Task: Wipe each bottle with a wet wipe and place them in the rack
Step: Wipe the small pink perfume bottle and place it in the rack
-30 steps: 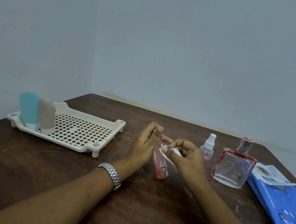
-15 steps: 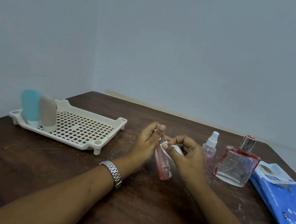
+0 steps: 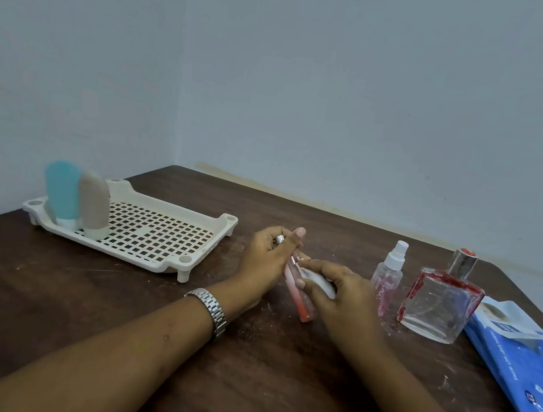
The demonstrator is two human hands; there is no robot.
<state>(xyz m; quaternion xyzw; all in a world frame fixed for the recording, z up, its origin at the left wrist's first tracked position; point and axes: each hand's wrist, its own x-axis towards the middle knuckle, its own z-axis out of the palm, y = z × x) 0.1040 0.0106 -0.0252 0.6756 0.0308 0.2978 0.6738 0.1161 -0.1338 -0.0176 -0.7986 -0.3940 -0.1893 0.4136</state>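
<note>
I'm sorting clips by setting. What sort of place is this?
Probably a plain room, perhaps at home: a scuffed dark wooden table stands in the corner of bare pale walls, bearing a plastic rack, a clear spray bottle and a blue pack of wet wipes.

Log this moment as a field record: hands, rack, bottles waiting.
left hand: grips slim pink bottle near its top
right hand: presses wet wipe against that bottle
rack: blue bottle and beige bottle, standing at one end
waiting on table: spray bottle, square glass bottle
wipes pack: far right
</note>
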